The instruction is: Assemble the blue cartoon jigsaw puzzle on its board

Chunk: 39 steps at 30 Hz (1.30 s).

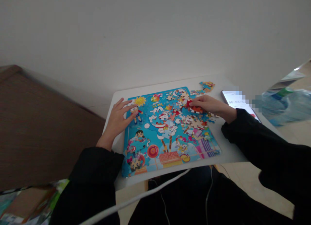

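Observation:
A colourful cartoon jigsaw puzzle [155, 160] on a blue board lies on a small white table. My left hand [118, 118] rests at its upper left edge, fingers spread over the printed sun and a small figure, with nothing held. Over the upper right of the board, my right hand [210, 105] has its fingertips pinched at a red puzzle piece [188, 103] among a heap of loose pieces. Loose puzzle pieces [194, 122] lie across the board's right half and middle, some overlapping. The left side and bottom show joined picture parts.
More loose pieces [207, 86] lie at the table's back right. A phone [239, 101] showing a timer lies by the right edge. Beyond it is a clear plastic bottle [289, 103]. A brown wooden panel [48, 131] stands at left, and a white cable [145, 194] crosses in front.

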Available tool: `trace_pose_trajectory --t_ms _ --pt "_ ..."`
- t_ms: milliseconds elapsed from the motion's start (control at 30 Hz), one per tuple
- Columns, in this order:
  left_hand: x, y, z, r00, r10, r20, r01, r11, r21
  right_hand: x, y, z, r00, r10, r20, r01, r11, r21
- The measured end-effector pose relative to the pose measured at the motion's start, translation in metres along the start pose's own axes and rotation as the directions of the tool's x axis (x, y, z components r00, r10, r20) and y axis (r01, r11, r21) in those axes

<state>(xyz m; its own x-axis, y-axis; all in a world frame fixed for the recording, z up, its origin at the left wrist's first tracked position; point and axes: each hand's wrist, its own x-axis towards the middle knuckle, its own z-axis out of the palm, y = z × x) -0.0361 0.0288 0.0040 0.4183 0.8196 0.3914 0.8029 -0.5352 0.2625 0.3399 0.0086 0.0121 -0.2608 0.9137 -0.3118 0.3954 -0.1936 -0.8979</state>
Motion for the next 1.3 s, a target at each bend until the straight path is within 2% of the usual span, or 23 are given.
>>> trace_pose_trajectory --t_ms 133,233,433,533,633,733,800,867,933,1000,1067,1133,1233,1300 --pt "-0.001 0.0 0.0 1.0 -0.002 0.001 0.002 1.0 0.001 0.002 0.001 -0.001 0.999 -0.035 -0.002 0.035 0.999 -0.016" --pt "-0.001 0.0 0.0 1.0 -0.009 0.004 0.009 1.0 0.001 0.004 0.003 -0.004 0.997 -0.055 -0.047 0.052 0.997 -0.065" --pt "0.0 0.001 0.0 1.0 -0.021 0.02 0.021 1.0 0.003 0.01 0.011 -0.023 0.979 -0.143 -0.144 0.106 0.964 -0.243" --pt "-0.001 0.0 0.0 0.999 -0.022 0.023 0.022 1.0 -0.001 0.01 0.013 -0.034 0.984 -0.123 -0.131 0.074 0.942 -0.328" --pt "-0.001 0.0 0.0 0.999 -0.028 0.024 0.028 1.0 -0.007 0.007 0.013 -0.041 0.976 -0.144 -0.166 0.036 0.85 -0.526" --pt "-0.001 0.001 0.0 0.999 -0.036 0.03 0.037 0.999 -0.012 0.002 0.011 -0.042 0.925 -0.247 -0.289 -0.031 0.707 -0.706" --pt "-0.001 0.001 0.0 0.999 -0.035 0.03 0.035 0.999 -0.013 -0.002 0.008 -0.04 0.895 -0.317 -0.313 -0.031 0.656 -0.754" --pt "0.0 0.001 0.001 0.999 -0.021 0.026 0.021 1.0 -0.013 -0.004 0.004 -0.035 0.902 -0.35 -0.252 0.039 0.648 -0.761" --pt "0.0 0.001 0.001 1.0 -0.002 0.022 0.002 1.0 -0.01 -0.004 0.0 -0.029 0.921 -0.374 -0.112 0.171 0.645 -0.745" --pt "0.0 0.001 0.001 1.0 0.012 0.022 -0.012 1.0 -0.006 -0.003 -0.001 -0.023 0.91 -0.412 0.046 0.316 0.619 -0.719" --pt "0.0 0.0 0.002 1.0 0.013 0.019 -0.013 1.0 0.0 -0.003 -0.001 -0.02 0.887 -0.433 0.162 0.411 0.579 -0.704" --pt "0.0 -0.001 0.002 1.0 0.014 0.013 -0.014 1.0 0.001 -0.002 0.0 -0.02 0.893 -0.398 0.211 0.419 0.56 -0.715" --pt "0.0 -0.001 0.002 1.0 0.013 0.01 -0.013 1.0 0.002 -0.004 0.002 -0.019 0.918 -0.348 0.189 0.357 0.524 -0.773" --pt "0.0 -0.002 0.003 1.0 0.014 0.016 -0.014 1.0 0.004 -0.004 0.002 -0.012 0.904 -0.401 0.148 0.35 0.495 -0.795"
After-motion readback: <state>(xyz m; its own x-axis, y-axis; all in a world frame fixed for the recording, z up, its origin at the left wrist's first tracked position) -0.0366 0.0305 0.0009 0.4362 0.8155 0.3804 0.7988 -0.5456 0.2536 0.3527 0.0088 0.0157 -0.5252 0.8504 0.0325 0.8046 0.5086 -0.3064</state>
